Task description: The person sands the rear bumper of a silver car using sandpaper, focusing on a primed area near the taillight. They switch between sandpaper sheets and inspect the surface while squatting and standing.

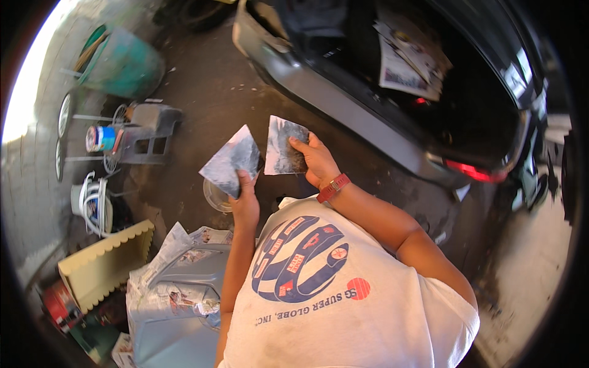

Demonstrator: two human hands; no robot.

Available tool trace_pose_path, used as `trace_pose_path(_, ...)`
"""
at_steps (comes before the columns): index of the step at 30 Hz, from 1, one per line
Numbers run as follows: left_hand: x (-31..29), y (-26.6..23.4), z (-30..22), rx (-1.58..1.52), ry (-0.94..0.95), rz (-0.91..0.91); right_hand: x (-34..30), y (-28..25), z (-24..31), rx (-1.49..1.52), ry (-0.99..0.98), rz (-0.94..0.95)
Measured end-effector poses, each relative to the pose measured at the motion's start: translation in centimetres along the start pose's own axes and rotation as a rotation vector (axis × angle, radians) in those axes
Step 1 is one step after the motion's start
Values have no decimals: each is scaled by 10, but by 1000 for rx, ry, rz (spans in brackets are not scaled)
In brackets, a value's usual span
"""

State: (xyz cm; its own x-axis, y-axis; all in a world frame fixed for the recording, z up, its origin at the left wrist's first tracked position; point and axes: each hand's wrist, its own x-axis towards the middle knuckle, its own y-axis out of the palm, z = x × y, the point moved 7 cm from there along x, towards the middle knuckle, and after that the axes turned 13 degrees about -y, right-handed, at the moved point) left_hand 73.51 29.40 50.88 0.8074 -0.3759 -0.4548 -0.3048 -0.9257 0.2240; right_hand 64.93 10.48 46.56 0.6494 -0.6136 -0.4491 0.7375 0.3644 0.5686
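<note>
One green bin point(123, 67) stands at 10 o'clock; at 9 we note a clear round container point(216, 197), partly covered by a smeared grey-white sheet point(230, 154) toward 10, which our left hand point(246, 203) pinches, thumb on top, fingers beneath. Near 11 we log a second darker-stained sheet point(279, 144), gripped, thumb likewise on top, by our right hand point(318, 161); a grey car point(368, 126), boot open, sits at 2.
</note>
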Motion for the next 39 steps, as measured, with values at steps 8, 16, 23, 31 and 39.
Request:
trace_pose_path(8, 68, 16, -60, 402, 51, -147, 102, 98, -4, -39, 153, 142)
trace_pose_path(16, 96, -37, -117, 431, 43, -308, 148, 219, -20, -247, 72, 542)
trace_pose_path(23, 165, -101, -170, 468, 17, -281, 193, 325, -34, -491, -151, 791)
trace_pose_path(31, 251, -213, -205, 158, -162, -29, 213, 473, -102, -892, -244, 1097)
trace_pose_path(39, 304, -333, -204, -8, -427, -74, 244, 553, -175, -960, -252, 1105)
